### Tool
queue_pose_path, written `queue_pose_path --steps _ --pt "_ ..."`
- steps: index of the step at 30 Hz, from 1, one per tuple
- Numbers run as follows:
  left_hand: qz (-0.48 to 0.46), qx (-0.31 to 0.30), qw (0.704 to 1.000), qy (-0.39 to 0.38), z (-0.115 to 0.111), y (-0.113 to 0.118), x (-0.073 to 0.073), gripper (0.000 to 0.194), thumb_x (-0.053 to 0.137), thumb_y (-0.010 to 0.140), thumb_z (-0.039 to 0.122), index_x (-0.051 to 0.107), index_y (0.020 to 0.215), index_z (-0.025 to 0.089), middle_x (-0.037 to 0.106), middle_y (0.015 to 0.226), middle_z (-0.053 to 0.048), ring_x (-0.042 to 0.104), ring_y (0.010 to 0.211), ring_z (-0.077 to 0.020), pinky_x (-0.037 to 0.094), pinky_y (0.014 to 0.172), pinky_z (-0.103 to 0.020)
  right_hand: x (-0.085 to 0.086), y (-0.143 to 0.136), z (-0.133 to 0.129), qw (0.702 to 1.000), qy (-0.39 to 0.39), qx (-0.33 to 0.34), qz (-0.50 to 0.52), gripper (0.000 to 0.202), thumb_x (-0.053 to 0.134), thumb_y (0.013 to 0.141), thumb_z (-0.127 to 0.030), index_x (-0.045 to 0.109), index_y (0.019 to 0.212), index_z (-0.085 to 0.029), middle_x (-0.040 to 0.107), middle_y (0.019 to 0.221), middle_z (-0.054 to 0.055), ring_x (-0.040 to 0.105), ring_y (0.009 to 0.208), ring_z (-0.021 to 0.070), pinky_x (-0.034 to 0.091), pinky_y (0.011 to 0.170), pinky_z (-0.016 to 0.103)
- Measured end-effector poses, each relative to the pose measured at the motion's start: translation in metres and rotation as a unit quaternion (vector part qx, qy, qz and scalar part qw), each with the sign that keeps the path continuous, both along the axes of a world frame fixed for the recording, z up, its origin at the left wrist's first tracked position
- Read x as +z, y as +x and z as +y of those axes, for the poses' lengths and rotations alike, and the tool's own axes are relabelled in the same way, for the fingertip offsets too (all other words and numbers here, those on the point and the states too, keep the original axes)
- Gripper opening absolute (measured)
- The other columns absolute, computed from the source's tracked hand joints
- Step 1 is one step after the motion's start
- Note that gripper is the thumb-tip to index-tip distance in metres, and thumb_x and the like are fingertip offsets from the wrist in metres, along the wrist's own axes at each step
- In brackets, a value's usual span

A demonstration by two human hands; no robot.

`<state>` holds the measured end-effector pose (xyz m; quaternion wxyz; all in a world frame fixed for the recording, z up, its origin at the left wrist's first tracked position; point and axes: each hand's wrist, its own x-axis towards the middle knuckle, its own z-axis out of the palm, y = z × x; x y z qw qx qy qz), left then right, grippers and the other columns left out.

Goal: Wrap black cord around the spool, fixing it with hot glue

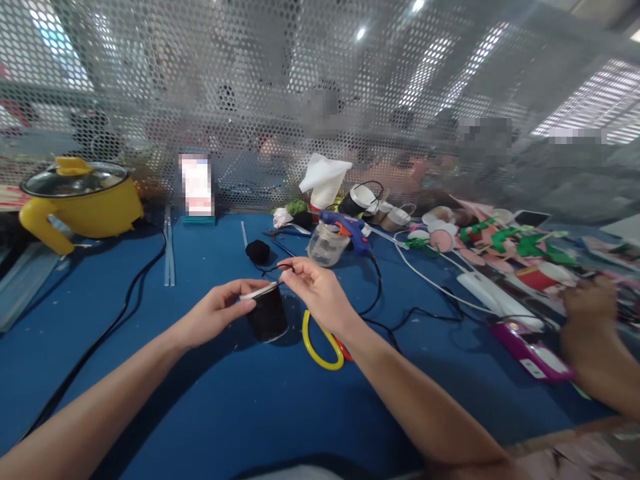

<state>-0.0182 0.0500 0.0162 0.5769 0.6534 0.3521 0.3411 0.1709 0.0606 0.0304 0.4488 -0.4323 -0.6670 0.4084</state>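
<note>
A small black-wrapped cup (pixel 269 315) with a white rim is tilted slightly above the blue table. My left hand (pixel 225 308) is closed on its rim from the left. At the rim's right side, my right hand (pixel 313 287) pinches a thin black cord (pixel 273 269). Just behind the cup is a ball of black yarn (pixel 258 252), and the cord appears to run toward it. Below my right wrist lies a yellow loop-shaped handle (pixel 320 360) with a bit of red beside it; my arm hides part of this.
A yellow electric pot (pixel 90 200) stands at the back left, near glue sticks (pixel 170 253) and a phone (pixel 197 187). Behind my right hand, a blue glue gun (pixel 350 230) rests on a clear jar (pixel 325 247). Cables, a power strip (pixel 500 300) and another person's arm (pixel 595 340) occupy the right.
</note>
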Motion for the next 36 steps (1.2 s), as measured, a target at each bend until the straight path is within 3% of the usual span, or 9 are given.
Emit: queue_pose_path --steps 9,23,31,36 --pt "-0.085 -0.014 0.994 -0.061 -0.001 -0.001 0.001 0.009 0.053 0.078 0.023 0.058 0.081 0.015 0.055 0.119 -0.007 0.049 0.108 -0.0222 0.034 0.092 -0.037 -0.004 0.002 -0.001 1.0 -0.01 -0.015 -0.023 0.015 0.05 0.076 -0.031 0.056 0.076 -0.017 0.058 0.091 0.005 0.054 0.077 0.0123 0.042 0.068 0.026" --pt "-0.144 -0.003 0.983 -0.112 -0.003 0.0 0.011 0.017 0.062 0.069 0.029 0.057 0.067 0.013 0.055 0.117 -0.011 0.046 0.11 -0.0275 0.034 0.091 -0.042 -0.005 0.0 -0.002 0.998 -0.05 0.0 0.036 0.016 0.055 0.072 -0.032 0.048 0.068 -0.018 0.061 0.09 0.005 0.056 0.079 0.0126 0.043 0.071 0.027" --pt "-0.187 -0.019 0.974 -0.131 -0.003 -0.001 0.011 0.013 0.063 0.07 0.026 0.058 0.065 0.014 0.057 0.113 -0.006 0.048 0.108 -0.0242 0.034 0.09 -0.038 -0.004 0.001 -0.003 0.998 -0.055 0.029 0.033 0.017 0.055 0.073 -0.034 0.051 0.07 -0.018 0.062 0.087 0.005 0.056 0.082 0.0147 0.042 0.074 0.03" --pt "-0.18 -0.014 0.974 -0.139 -0.002 -0.003 0.007 0.014 0.065 0.067 0.028 0.059 0.066 0.015 0.057 0.111 -0.006 0.049 0.104 -0.0244 0.034 0.089 -0.039 -0.001 0.003 -0.003 0.997 -0.063 0.045 0.003 0.018 0.054 0.073 -0.035 0.054 0.074 -0.017 0.059 0.075 0.002 0.053 0.069 0.0123 0.041 0.066 0.027"
